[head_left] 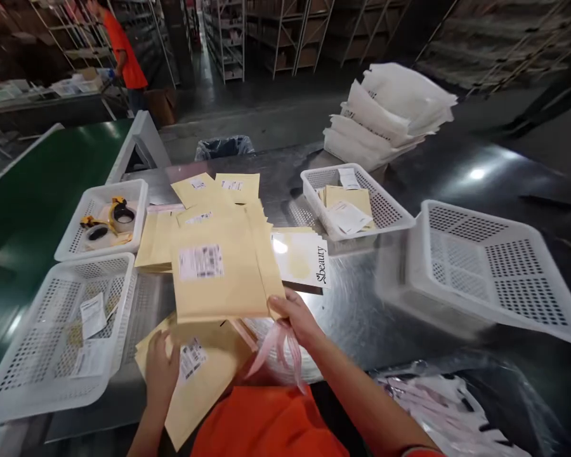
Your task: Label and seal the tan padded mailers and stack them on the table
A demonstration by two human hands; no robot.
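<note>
My right hand (297,317) is closed on the lower right corner of a yellow padded envelope (238,292) with a white barcode label. Below it, my left hand (162,365) has its fingers curled at another labelled padded envelope (214,381), which lies tilted near my body; its fingertips are partly hidden. Several more padded envelopes (157,238) are piled behind the held one. Just right of the pile sits a stack of white cards (299,257) printed "beauty". Pink ribbons (280,349) hang beside my right wrist.
On the left stand a white basket with tape dispensers (109,219) and a basket with paper slips (42,336), beside a green conveyor (42,184). Rightward are a basket of envelopes (385,212), another white basket (499,273) and stacked white packages (390,114). A person in orange (124,54) stands far left.
</note>
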